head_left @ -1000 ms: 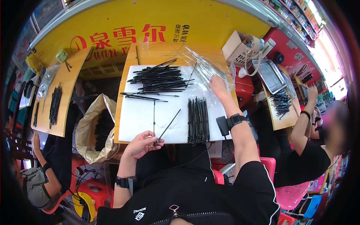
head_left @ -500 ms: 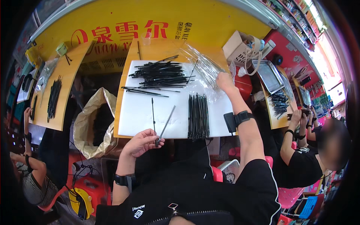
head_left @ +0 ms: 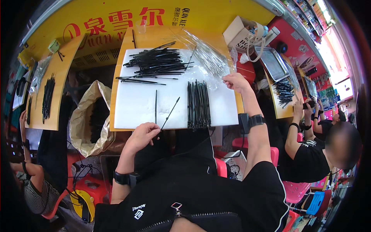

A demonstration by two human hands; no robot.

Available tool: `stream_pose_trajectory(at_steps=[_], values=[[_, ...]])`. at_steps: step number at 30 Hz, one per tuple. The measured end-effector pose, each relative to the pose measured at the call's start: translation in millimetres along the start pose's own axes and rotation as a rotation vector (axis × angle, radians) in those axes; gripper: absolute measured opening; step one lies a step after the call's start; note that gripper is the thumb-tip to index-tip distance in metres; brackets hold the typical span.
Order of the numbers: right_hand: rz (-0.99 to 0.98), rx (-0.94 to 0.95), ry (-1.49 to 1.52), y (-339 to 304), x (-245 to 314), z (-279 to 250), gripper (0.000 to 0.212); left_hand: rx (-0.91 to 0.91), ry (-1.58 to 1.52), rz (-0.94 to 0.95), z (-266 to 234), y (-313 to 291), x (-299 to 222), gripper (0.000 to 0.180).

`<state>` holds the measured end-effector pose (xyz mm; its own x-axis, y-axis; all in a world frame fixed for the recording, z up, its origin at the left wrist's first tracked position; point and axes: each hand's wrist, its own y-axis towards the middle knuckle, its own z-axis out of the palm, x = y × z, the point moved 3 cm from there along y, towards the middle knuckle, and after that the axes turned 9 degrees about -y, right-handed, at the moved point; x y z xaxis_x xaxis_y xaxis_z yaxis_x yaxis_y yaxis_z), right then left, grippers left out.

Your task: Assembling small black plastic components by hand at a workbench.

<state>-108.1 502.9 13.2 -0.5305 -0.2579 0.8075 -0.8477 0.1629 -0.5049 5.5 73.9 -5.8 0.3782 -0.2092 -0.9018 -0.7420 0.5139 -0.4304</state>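
Observation:
My left hand (head_left: pixel 143 136), at the near edge of a white foam board (head_left: pixel 135 112), is closed in a pinch on two slim black sticks. One, a plain black stick (head_left: pixel 156 104), points straight up; the other, a collared black stick (head_left: pixel 171 112), leans right. My right hand (head_left: pixel 236 82) has its fingertips pinched together beside thin silvery rods (head_left: pixel 210 58) in a clear plastic bag (head_left: pixel 201 73); what the pinch holds is too small to tell. A neat row of black sticks (head_left: pixel 198 104) lies between my hands, and a loose heap of black sticks (head_left: pixel 154 62) behind.
The board rests on a wooden table (head_left: pixel 116 92). On the left stands an open paper sack (head_left: pixel 79 131) with dark contents. Beyond my right hand are a bag-shaped box (head_left: pixel 236 34) and a metal tray (head_left: pixel 272 63). Other people work at side tables; one person (head_left: pixel 309 154) sits right.
The collared stick in my left hand has gone from upright to leaning right, and the plain one now stands upright. My right hand has drawn back slightly from the silvery rods. The view has shifted.

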Motion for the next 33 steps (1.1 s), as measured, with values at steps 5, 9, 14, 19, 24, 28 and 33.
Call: stream_pose_trajectory(at_steps=[5,9,14,19,24,28,33], values=[[-0.035,0.002,-0.005,-1.2,-0.7,7.4,0.012,0.05,-0.166,0.019,-1.0,0.6,9.1,0.017],[-0.181,-0.161,-0.278,1.6,0.6,0.0,0.013,0.006,-0.243,0.057,-1.3,2.2,6.1,0.022],[-0.355,-0.372,-0.611,-22.7,29.1,16.6,0.017,-0.122,-0.397,0.048,-6.4,-1.4,6.1,0.039],[-0.486,-0.465,-0.673,-29.9,35.9,25.3,0.019,-0.067,-0.463,0.001,-5.7,-3.9,10.1,0.039],[-0.603,-0.596,-0.459,-34.2,40.2,26.6,0.017,-0.046,-0.673,-0.022,-3.5,-10.2,8.7,0.023],[-0.587,-0.321,0.088,-73.5,52.6,69.4,0.017,0.012,-0.728,0.036,-9.8,-8.9,6.2,0.018],[-0.434,-0.023,0.398,-122.4,26.5,161.7,0.014,-0.01,-0.673,0.046,-5.9,-8.3,-21.9,0.011]])
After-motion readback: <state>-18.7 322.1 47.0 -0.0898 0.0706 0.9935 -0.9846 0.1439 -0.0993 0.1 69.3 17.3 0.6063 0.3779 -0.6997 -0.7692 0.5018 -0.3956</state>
